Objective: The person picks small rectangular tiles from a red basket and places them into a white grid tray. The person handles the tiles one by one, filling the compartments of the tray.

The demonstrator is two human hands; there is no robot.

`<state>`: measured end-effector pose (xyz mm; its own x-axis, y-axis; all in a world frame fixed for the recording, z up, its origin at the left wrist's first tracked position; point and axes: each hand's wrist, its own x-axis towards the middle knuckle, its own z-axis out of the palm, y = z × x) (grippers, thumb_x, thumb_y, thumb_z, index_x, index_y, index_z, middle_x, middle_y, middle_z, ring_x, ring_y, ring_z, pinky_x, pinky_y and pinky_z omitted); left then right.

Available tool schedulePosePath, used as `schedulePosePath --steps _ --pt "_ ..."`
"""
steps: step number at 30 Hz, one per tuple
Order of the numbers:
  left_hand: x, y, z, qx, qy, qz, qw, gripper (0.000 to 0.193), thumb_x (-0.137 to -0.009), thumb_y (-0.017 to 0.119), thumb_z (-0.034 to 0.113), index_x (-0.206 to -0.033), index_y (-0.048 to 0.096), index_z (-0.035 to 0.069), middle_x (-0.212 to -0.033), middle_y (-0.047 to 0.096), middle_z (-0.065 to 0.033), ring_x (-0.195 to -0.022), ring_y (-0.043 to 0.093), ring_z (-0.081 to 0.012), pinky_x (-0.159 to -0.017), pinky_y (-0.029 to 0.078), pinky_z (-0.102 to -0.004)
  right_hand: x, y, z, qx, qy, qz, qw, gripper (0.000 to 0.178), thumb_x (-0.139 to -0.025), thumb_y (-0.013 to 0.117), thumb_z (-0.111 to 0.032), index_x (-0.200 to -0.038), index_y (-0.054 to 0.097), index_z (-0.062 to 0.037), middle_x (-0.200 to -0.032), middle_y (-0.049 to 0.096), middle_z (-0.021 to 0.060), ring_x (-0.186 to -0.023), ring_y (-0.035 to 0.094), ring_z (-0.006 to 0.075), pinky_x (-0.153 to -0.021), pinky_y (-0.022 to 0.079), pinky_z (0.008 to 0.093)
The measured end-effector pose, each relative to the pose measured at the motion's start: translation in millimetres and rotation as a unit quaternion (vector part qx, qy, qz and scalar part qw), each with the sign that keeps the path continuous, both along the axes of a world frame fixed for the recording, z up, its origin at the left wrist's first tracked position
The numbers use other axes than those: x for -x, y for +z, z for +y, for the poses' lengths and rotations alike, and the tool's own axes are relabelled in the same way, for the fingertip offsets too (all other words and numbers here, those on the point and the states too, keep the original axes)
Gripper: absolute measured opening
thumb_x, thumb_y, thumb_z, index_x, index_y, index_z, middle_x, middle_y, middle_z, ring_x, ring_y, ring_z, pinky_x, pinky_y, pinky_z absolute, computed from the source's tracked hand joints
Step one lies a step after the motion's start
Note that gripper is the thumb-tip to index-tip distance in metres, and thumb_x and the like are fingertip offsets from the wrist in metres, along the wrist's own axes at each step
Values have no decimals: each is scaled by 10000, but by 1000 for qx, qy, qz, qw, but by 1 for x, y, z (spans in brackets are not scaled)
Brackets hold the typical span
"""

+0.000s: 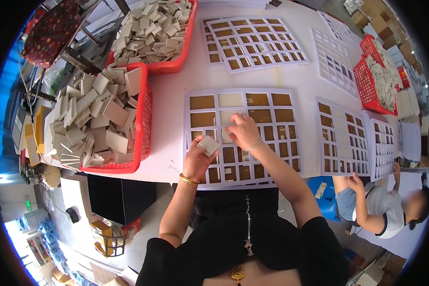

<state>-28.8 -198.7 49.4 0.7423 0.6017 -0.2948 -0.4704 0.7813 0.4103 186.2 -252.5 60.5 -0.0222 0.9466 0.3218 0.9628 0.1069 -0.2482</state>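
surface: we work at a white surface (171,109), red baskets (145,119) of tiles on the left.
left hand (195,159): we pinch a pale square tile (208,144).
right hand (243,131): we press a tile into the near grid sheet (195,138), fingers closed on it.
step: we judge we're filling cells; seating squarely matters.

your left hand (197,161) has a bare strip of table (169,119) between the red basket (140,143) and the white grid sheet (243,136); the basket's heaped tiles (97,114) block you further left.
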Motion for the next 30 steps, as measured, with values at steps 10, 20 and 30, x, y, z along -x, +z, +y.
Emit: schedulePosePath --steps 10,20,30 --pt "-19 3 -11 -137 -6 129 982 335 -887 536 -24 -1176 425 105 -1077 558 -59 -972 599 -179 -771 562 -330 17 22 -23 85 -84 470 874 286 -788 693 -118 -1058 599 -98 -852 609 48 -699 611 159 -605 472 304" --pt "-27 -2 -13 -214 -15 153 965 445 -840 507 -58 -1242 385 90 -1185 480 -75 -1072 532 -185 -825 528 -333 -18 17 -29 87 -85 441 889 274 -815 684 -114 -1049 554 -54 -773 610 46 -632 595 146 -588 477 276" --pt "-13 -4 -19 -259 -48 162 951 579 -822 462 -131 -1336 313 87 -1241 417 -103 -1185 492 -243 -963 489 -392 -45 -4 -36 65 -92 297 948 156 -762 713 -103 -898 639 -83 -741 627 43 -657 543 201 -639 467 330"
